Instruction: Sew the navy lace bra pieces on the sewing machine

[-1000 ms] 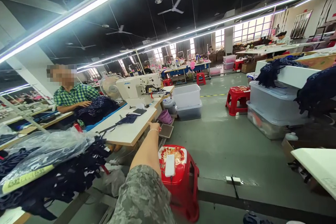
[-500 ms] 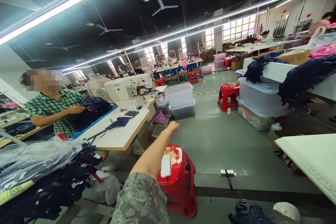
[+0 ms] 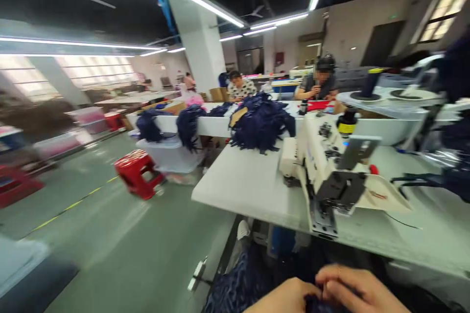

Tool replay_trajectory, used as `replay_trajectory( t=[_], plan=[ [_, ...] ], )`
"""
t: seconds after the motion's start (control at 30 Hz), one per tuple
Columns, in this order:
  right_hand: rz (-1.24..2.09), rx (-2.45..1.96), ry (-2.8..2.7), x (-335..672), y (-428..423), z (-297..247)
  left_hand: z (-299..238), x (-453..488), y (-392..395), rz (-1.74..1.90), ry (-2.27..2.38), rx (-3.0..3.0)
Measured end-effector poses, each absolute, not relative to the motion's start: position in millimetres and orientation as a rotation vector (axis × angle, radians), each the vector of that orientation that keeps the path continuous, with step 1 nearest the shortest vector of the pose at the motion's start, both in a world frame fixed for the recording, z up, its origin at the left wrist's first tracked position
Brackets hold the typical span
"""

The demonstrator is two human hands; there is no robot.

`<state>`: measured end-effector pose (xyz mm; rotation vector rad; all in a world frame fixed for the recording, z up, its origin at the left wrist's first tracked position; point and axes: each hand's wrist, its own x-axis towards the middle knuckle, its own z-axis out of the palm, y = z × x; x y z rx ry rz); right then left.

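Both my hands sit at the bottom edge of the view, close together below the table. My left hand (image 3: 284, 297) and my right hand (image 3: 362, 289) have their fingers curled and meet on a piece of dark navy fabric (image 3: 316, 304). More patterned navy cloth (image 3: 238, 283) lies in my lap to the left of my hands. Just above them a white sewing machine (image 3: 326, 176) stands on a white table (image 3: 246, 186), its head pointing towards me.
A pile of navy fabric (image 3: 261, 122) lies at the table's far edge. More navy bundles (image 3: 189, 124) hang over a white counter behind. A red stool (image 3: 136, 171) and a clear bin (image 3: 169, 154) stand on the grey floor at left. Two people (image 3: 318, 80) work at the back.
The view has swung from the left workstation and red stool to the sewing table in front. My outstretched left arm has come back, and both hands now meet on navy fabric.
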<state>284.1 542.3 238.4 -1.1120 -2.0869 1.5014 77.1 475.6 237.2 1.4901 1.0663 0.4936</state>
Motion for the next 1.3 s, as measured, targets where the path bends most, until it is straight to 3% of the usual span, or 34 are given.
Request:
replay_trajectory(
  t=[0.1,0.3,0.47,0.6,0.77,0.9,1.07,1.3],
  plan=[
    [1.371,-1.339,-1.909,324,546,220,242,97,500,0.439,0.885,1.504],
    [1.706,-1.211,-1.728,352,530,197,269,120,526,0.586,0.631,1.760],
    [1.752,-1.003,-1.834,346,543,228,286,116,524,0.499,0.981,1.793],
    [1.646,-1.126,-1.701,338,551,241,287,119,522,0.447,1.026,1.460],
    [1.410,-1.351,-1.547,347,545,235,269,128,530,0.700,1.082,1.295],
    [1.466,-1.569,-1.482,346,531,224,267,132,534,0.775,1.195,1.392],
    [1.750,-1.134,-1.170,318,538,231,274,138,531,0.713,1.240,1.575],
    [1.506,-1.044,-1.195,293,572,239,275,118,543,0.726,1.470,1.631]
  ],
)
